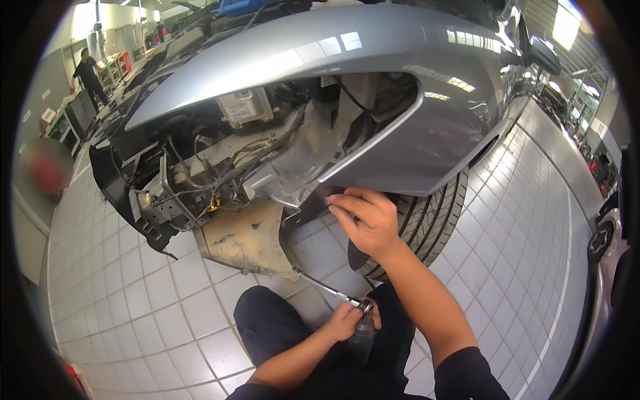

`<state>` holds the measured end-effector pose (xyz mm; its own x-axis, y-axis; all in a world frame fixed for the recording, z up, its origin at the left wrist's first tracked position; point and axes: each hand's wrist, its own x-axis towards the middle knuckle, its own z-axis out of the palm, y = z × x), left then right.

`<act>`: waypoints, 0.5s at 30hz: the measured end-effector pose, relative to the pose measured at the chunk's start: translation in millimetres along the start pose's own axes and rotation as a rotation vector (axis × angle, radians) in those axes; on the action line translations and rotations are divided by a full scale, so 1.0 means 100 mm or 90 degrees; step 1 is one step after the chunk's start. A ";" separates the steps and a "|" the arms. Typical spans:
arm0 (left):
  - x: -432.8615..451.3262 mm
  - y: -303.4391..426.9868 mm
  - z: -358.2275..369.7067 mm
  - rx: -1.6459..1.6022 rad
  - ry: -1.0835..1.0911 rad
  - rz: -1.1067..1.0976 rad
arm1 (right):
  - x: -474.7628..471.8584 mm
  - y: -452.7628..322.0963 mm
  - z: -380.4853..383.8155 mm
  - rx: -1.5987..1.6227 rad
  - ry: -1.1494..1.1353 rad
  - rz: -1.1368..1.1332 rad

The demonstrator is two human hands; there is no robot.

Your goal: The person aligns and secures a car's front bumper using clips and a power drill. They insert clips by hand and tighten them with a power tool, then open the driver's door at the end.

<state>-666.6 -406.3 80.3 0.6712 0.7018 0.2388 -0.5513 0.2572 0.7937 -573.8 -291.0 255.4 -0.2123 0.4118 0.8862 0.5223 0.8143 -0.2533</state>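
A grey car's front fender fills the upper middle, with its headlight opening bare and wiring harnesses showing. My right hand is raised to the fender's lower edge, in front of the tyre. Its thumb and fingertips are pinched together at a small piece that is too small to name. Low down between my knees, my left hand is closed around a ratchet tool with a long extension bar. The bar's tip lies near the lower edge of a dirty tan plastic liner panel.
Black bumper trim hangs at the car's front corner. A control unit sits inside the opening. A person stands far back at the left near shelves. Another vehicle's wheel shows at the right edge. White floor tiles lie below.
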 end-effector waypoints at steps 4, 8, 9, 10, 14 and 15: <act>-0.14 -0.07 -0.09 -0.050 0.037 0.007 | -0.08 0.11 0.10 0.023 0.040 -0.014; -0.17 -0.06 -0.12 -0.071 -0.011 0.061 | -0.10 0.09 0.13 0.039 0.021 -0.010; -0.18 -0.06 -0.11 -0.075 -0.015 0.063 | -0.09 0.11 0.14 0.019 0.034 -0.048; -0.18 -0.05 -0.10 -0.075 -0.020 0.063 | -0.10 0.12 0.16 0.008 0.057 -0.055; -0.15 0.01 -0.02 -0.052 -0.007 0.025 | -0.18 0.15 0.27 -0.017 0.131 -0.043; -0.14 0.03 0.00 -0.041 0.005 0.006 | -0.19 0.14 0.29 -0.018 0.146 -0.029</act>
<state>-677.3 -415.3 79.4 0.6626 0.7090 0.2416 -0.5880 0.2925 0.7542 -586.6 -275.5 223.5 -0.0445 0.2675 0.9625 0.5402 0.8169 -0.2021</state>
